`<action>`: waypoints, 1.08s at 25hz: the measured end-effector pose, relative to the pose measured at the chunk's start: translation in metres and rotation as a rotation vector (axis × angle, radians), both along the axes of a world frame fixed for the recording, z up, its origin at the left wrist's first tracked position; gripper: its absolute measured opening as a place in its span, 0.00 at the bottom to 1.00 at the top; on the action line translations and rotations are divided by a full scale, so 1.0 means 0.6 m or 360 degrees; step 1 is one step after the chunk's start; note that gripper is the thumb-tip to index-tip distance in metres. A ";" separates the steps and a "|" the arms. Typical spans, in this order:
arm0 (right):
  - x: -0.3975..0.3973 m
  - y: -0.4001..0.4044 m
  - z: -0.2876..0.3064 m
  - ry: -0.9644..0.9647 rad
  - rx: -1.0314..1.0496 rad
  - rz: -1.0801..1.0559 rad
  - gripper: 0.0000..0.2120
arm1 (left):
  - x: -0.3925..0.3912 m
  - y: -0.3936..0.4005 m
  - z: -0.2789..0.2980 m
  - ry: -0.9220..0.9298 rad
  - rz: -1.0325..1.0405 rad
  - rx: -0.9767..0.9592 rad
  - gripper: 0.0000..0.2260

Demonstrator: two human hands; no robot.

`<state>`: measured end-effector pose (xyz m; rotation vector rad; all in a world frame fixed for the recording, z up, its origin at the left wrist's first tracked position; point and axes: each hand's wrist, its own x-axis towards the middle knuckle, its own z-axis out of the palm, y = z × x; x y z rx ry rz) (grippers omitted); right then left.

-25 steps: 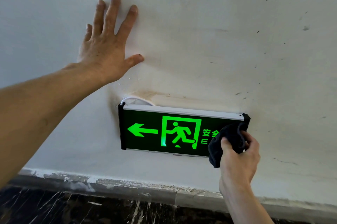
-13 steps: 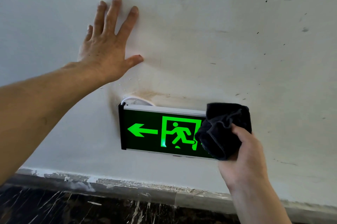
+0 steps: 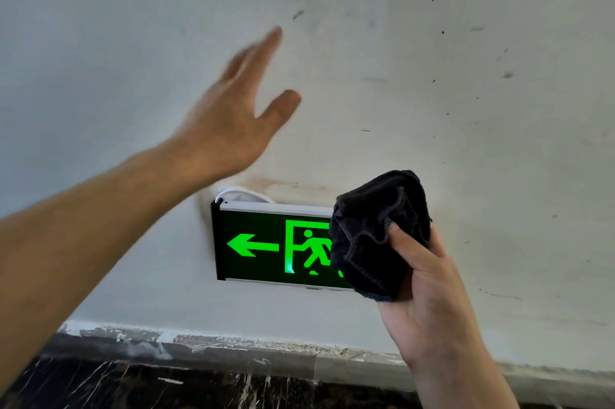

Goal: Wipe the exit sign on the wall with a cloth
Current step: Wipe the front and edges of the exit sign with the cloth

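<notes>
Head view: the right hand (image 3: 429, 292) bunches a black cloth (image 3: 379, 235) into a thick pad, likely for firm pressure, covering the right end of the exit sign (image 3: 266, 245). The sign sits low on the stained wall (image 3: 466, 109), at 6 o'clock from centre, its long axis horizontal, its arrow pointing to 9 o'clock. At 11 o'clock the left hand (image 3: 233, 122), blurred, fingers spread and empty, seems raised for balance.

Dark marble baseboard (image 3: 199, 385), white cable (image 3: 233, 192)
</notes>
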<state>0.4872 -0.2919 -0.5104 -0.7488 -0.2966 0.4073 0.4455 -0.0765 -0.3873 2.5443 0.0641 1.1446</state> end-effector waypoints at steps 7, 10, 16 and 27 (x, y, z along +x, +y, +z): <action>-0.018 0.004 0.007 -0.0097 -0.0045 0.0044 0.17 | -0.037 -0.112 -0.077 0.0779 -0.0808 -0.1272 0.20; -0.019 0.003 0.003 -0.0140 -0.0121 -0.0013 0.17 | -0.035 -0.114 -0.101 0.0835 -0.0834 -0.1547 0.18; -0.008 0.022 0.011 -0.0317 -0.0409 -0.0178 0.15 | -0.032 -0.095 -0.142 0.0918 -0.0805 -0.1887 0.19; 0.103 0.100 0.104 -0.2456 -0.1925 -0.1454 0.26 | -0.038 -0.037 -0.178 0.0339 -0.0556 -0.2257 0.08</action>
